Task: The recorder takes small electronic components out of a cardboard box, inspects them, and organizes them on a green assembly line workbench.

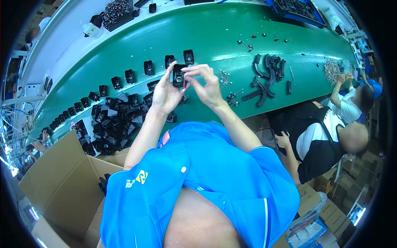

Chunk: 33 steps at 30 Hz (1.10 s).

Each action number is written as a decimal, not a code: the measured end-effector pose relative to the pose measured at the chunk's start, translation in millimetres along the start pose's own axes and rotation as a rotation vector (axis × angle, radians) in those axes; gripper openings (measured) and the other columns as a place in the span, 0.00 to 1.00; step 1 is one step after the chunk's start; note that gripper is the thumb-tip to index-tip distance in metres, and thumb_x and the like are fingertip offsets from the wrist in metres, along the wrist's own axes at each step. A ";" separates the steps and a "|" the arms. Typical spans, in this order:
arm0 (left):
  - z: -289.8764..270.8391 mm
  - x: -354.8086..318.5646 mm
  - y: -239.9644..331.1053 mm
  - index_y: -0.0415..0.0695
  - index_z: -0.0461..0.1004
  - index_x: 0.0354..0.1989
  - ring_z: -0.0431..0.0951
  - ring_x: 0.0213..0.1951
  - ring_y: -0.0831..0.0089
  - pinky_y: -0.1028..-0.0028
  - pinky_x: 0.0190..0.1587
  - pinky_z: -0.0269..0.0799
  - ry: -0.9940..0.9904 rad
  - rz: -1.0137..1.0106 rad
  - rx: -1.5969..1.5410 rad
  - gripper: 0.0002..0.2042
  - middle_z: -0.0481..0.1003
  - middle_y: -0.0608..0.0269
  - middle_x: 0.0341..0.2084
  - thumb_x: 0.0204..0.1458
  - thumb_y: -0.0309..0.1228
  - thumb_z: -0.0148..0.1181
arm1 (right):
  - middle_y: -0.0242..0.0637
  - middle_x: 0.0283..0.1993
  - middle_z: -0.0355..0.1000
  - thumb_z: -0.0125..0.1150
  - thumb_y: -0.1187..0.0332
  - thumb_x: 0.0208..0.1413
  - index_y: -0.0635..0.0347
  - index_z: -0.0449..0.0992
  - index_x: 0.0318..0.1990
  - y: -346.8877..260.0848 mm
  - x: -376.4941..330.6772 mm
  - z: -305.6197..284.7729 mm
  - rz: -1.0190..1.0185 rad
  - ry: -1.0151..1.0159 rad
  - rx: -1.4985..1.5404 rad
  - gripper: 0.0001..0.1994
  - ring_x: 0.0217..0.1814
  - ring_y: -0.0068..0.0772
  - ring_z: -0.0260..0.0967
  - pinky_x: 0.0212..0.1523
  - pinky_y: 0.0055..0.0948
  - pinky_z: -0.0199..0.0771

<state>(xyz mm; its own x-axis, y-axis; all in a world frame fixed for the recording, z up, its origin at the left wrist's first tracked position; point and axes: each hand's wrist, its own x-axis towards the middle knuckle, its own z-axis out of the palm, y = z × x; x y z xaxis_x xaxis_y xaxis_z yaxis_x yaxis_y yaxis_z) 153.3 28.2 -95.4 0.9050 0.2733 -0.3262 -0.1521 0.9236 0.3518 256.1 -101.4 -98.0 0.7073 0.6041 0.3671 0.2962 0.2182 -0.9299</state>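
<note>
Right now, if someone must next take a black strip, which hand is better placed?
Probably the right hand: it is nearer the black strips, while the left hand supports the black case.

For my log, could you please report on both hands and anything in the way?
Left hand holding a black part. Right hand at its right side, beside a thin red piece. Pile of black parts near left forearm; nothing visibly blocking.
</note>
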 end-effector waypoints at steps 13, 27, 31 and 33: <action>-6.6 -16.8 -40.2 0.49 0.58 0.70 0.70 0.55 0.69 0.65 0.61 0.66 -0.174 -0.063 0.189 0.22 0.68 0.56 0.59 0.68 0.32 0.45 | 0.18 0.38 0.76 0.67 0.68 0.48 0.45 0.80 0.33 -23.9 -60.6 3.8 -0.106 0.278 -0.684 0.05 0.56 0.30 0.66 0.62 0.43 0.46; 54.1 -22.9 -76.5 0.38 0.65 0.62 0.73 0.54 0.68 0.71 0.58 0.68 -0.193 0.206 0.890 0.24 0.71 0.52 0.54 0.56 0.22 0.61 | 0.34 0.62 0.65 0.69 0.73 0.38 0.52 0.80 0.36 -32.4 -71.1 -40.5 -0.187 0.475 -0.774 0.13 0.60 0.38 0.57 0.61 0.40 0.51; 67.6 -32.1 -62.5 0.38 0.66 0.61 0.74 0.53 0.70 0.71 0.59 0.68 -0.207 0.249 0.824 0.23 0.72 0.52 0.53 0.57 0.22 0.61 | 0.33 0.62 0.65 0.68 0.77 0.36 0.52 0.82 0.40 -29.8 -56.8 -40.5 -0.175 0.484 -0.483 0.18 0.60 0.38 0.55 0.62 0.36 0.52; 68.8 -32.5 -59.9 0.37 0.66 0.61 0.74 0.53 0.70 0.71 0.59 0.69 -0.249 0.277 0.856 0.23 0.73 0.53 0.53 0.57 0.23 0.61 | 0.33 0.62 0.65 0.68 0.77 0.37 0.53 0.82 0.39 -26.2 -56.0 -38.7 -0.162 0.453 -0.394 0.17 0.60 0.38 0.56 0.62 0.35 0.53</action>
<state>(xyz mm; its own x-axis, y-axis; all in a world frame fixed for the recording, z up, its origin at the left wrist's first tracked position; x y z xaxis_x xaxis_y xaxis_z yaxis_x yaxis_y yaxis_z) 160.3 -54.6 -45.5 0.9544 0.2970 0.0290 -0.1203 0.2942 0.9481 233.6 -170.6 -93.2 0.8100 0.1832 0.5571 0.5761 -0.0711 -0.8143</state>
